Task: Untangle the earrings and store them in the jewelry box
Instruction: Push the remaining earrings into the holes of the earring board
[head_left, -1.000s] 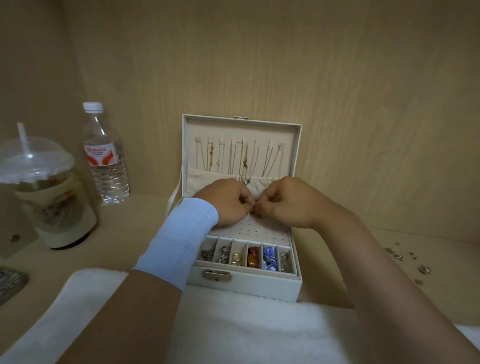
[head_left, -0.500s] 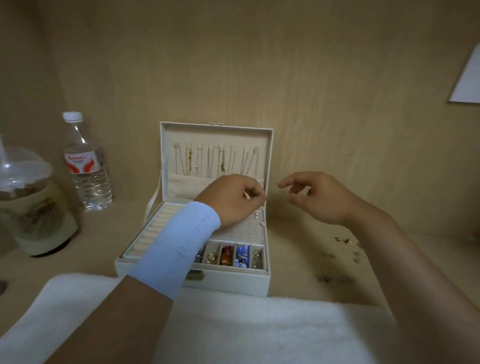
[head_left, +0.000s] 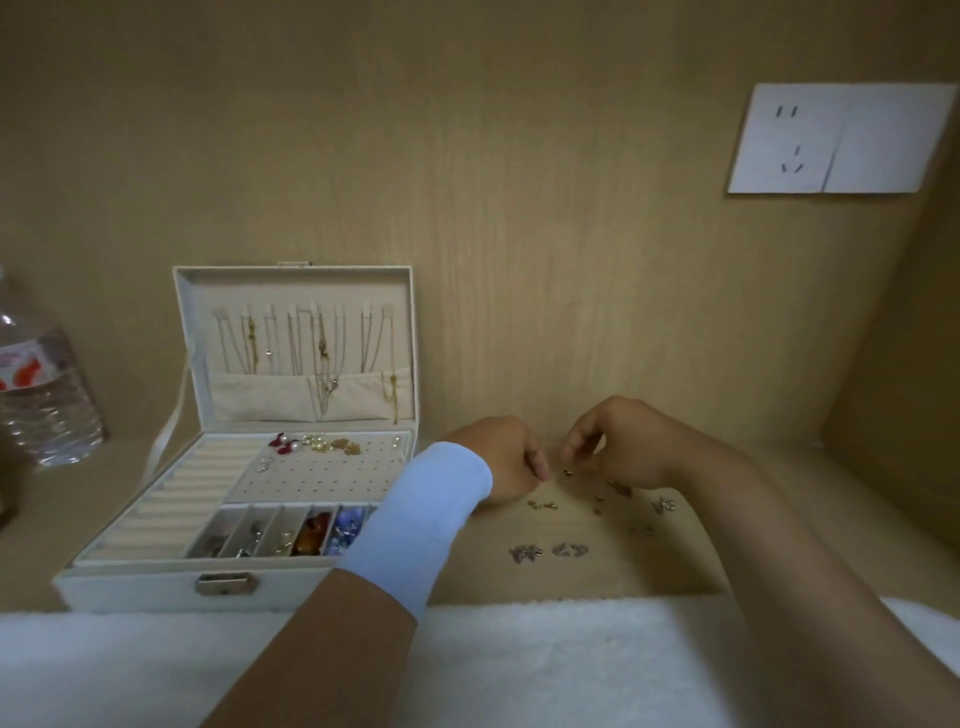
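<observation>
**A:** Start at the left. What's there?

**B:** A water bottle (head_left: 41, 395) stands left of the jewelry box (head_left: 156, 587). The box is open, lid upright. Red, pearl and gold earrings (head_left: 311, 444) sit along the back of its perforated pad (head_left: 332, 475).

**A:** And the hands?

**B:** Both are right of the box, low over the wooden shelf (head_left: 597, 577). The left hand (head_left: 506, 457) (blue wrist sleeve (head_left: 421, 525)) has curled fingers with the tips down. I cannot tell whether it holds anything. Between the hands lies a tiny gold earring piece (head_left: 568, 472). The right hand (head_left: 618, 447) has thumb and forefinger drawn together just above it. Whether they are pinching something is too small to tell.

**A:** Which hand is nearer?

**B:** Both are close, but the right fingertips are nearer, I'd judge. Its long axis can't be read. The loose earrings (head_left: 525, 553) lie scattered further right of the box, apart from one another.

**A:** Anything in the way?

**B:** The box lies leftward, and the left forearm (head_left: 322, 639) crosses its right front corner. A white towel (head_left: 545, 665) runs in front of the box, and a wall socket (head_left: 836, 140) sits high to its right.
</observation>
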